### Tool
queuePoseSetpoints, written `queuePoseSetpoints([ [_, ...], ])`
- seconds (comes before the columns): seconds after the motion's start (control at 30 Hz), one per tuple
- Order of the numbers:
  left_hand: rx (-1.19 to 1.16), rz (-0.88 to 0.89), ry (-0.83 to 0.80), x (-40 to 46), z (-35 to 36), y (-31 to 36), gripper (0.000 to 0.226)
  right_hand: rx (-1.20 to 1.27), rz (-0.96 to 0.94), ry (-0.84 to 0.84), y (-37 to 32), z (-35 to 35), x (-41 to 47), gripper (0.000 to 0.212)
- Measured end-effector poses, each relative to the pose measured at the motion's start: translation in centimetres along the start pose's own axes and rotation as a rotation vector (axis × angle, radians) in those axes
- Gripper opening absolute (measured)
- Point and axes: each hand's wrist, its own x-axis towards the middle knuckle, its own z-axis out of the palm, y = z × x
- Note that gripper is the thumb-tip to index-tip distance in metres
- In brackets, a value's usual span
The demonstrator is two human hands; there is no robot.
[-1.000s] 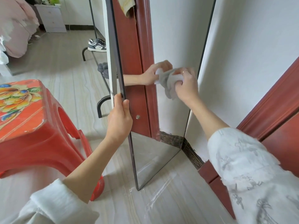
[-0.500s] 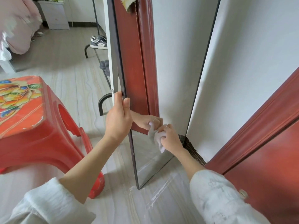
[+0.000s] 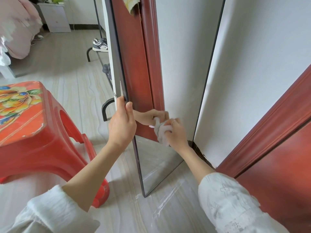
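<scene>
The left hand point(image 3: 121, 125) grips the standing mirror point(image 3: 176, 81) by its dark edge, while the right hand point(image 3: 176, 133) clutches a bunched grey cloth point(image 3: 161, 132) pressed against the glass just beyond its fingertips.

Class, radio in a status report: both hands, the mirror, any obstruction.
Left hand grips mirror frame edge. Right hand presses grey cloth on glass. Red stool close left, not blocking.
</scene>
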Motion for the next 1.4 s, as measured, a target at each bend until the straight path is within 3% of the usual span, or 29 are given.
queuePoseSetpoints([
  [0.07,-0.011,0.001,-0.011,0.0,-0.1,0.0,0.024,-0.098,0.060,-0.106,0.5,-0.3,0.3,0.024],
  [0.13,-0.018,0.013,-0.028,-0.1,-0.3,0.2,0.019,-0.033,0.109,-0.103,-0.7,-1.2,1.0,0.019],
  [0.33,-0.048,0.018,-0.065,0.0,-0.7,0.4,0.013,0.188,-0.078,0.221,-7.8,-4.2,4.1,0.020],
  [0.5,-0.078,-0.002,-0.097,0.2,-1.1,0.6,0.011,0.137,-0.293,0.321,-10.9,-2.7,2.6,0.022],
  [0.6,-0.103,-0.025,-0.113,0.3,-1.3,0.6,0.015,0.220,-0.184,0.186,-8.0,-0.3,-0.1,0.017],
  [0.8,-0.137,-0.063,-0.142,0.2,-1.4,0.8,0.018,-0.151,-0.082,-0.353,-4.3,-0.3,-3.6,0.022],
  [0.9,-0.224,-0.066,-0.134,-0.5,-1.6,0.2,0.019,-0.037,0.067,-0.335,-3.8,-1.5,-4.0,0.024],
  [1.03,-0.303,-0.087,-0.069,-2.3,-1.7,-0.7,0.033,0.047,0.121,-0.288,-3.5,-3.7,-4.8,0.028],
  [1.17,-0.236,-0.011,0.058,-4.4,-1.9,-0.3,0.017,0.151,0.159,-0.235,-4.5,-5.3,-5.8,0.021],
  [1.3,-0.185,-0.031,-0.207,-5.6,-1.3,0.3,0.007,0.279,0.143,-0.243,-5.4,-6.3,-6.4,0.016],
  [1.4,-0.149,-0.064,-0.354,-6.3,-0.5,1.0,0.021,0.389,0.155,-0.260,-5.7,-6.5,-6.8,0.017],
])
